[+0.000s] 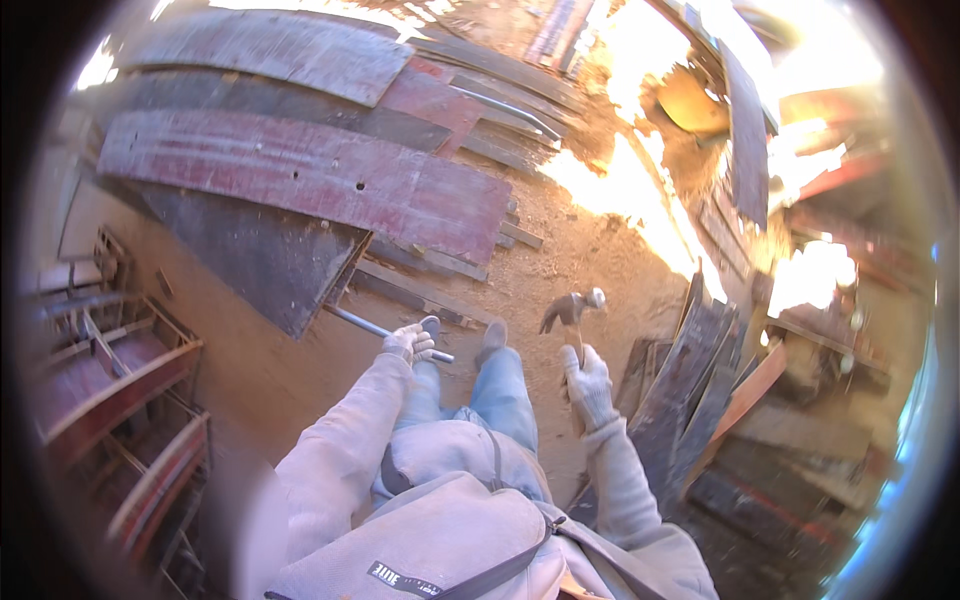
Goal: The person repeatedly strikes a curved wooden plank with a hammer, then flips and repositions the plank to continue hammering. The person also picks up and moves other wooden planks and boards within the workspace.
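My left hand (408, 343), in a pale glove, is closed round a grey metal pipe (358, 320). One end of the pipe sticks out past my fingers, and the other reaches toward the edge of a dark panel (265, 250). In my gloved right hand (590, 383) a claw hammer (570, 308) is held upright by its wooden handle, head at the top. The hammer is well apart from the pipe and the panels. Part of its handle is hidden in my grip.
Worn reddish boards (320, 180) lie stacked ahead on the left. Curved red metal forms (125, 390) stand at the far left. Dark planks (680, 390) lean on the right, near a yellow rounded object (692, 103). Sandy ground (540, 270) holds wood scraps.
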The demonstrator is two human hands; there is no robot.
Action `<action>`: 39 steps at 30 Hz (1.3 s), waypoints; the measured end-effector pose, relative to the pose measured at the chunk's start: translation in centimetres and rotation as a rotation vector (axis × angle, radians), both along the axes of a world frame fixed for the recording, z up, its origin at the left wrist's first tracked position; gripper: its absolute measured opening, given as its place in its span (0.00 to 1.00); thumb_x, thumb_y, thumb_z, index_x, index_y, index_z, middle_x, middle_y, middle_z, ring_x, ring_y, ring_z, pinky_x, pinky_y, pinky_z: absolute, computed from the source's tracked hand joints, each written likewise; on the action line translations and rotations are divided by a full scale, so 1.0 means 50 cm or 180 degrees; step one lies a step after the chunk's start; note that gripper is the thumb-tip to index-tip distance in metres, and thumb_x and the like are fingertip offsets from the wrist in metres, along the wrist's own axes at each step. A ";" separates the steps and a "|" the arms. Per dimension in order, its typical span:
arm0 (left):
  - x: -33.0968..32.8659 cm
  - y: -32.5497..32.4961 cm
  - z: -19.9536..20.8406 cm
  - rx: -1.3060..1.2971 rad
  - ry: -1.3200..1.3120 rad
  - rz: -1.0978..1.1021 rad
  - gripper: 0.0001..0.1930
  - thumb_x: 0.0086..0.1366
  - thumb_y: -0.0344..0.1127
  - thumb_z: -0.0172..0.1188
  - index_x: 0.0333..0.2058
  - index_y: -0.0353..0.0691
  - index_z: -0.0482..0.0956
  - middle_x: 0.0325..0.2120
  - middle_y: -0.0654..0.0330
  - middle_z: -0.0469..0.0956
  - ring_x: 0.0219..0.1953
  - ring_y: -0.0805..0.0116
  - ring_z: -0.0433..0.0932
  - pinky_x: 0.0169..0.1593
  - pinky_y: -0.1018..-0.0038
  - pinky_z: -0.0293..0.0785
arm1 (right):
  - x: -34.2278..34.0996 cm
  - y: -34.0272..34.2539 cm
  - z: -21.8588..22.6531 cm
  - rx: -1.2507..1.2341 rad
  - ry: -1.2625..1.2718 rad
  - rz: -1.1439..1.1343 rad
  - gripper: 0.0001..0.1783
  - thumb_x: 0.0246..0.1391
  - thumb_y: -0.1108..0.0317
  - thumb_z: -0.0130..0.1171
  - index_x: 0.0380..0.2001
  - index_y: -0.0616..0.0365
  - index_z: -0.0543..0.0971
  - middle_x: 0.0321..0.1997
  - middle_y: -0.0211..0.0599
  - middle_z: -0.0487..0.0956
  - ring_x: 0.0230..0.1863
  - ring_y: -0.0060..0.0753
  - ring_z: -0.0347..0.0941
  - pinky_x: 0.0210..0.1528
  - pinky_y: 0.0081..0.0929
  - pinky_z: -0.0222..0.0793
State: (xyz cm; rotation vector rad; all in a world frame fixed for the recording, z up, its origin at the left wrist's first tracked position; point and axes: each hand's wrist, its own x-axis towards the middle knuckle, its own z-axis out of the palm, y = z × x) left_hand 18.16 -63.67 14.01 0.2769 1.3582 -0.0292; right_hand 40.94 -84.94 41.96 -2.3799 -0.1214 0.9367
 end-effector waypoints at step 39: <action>0.813 -0.051 -0.290 0.0200 -0.1173 0.6528 0.55 0.63 0.71 0.64 0.76 0.45 0.51 0.77 0.53 0.52 0.78 0.47 0.50 0.79 0.45 0.47 | 0.505 0.642 -0.587 -0.1043 -0.0732 0.5954 0.25 0.72 0.46 0.52 0.46 0.61 0.71 0.37 0.63 0.84 0.43 0.70 0.82 0.45 0.62 0.76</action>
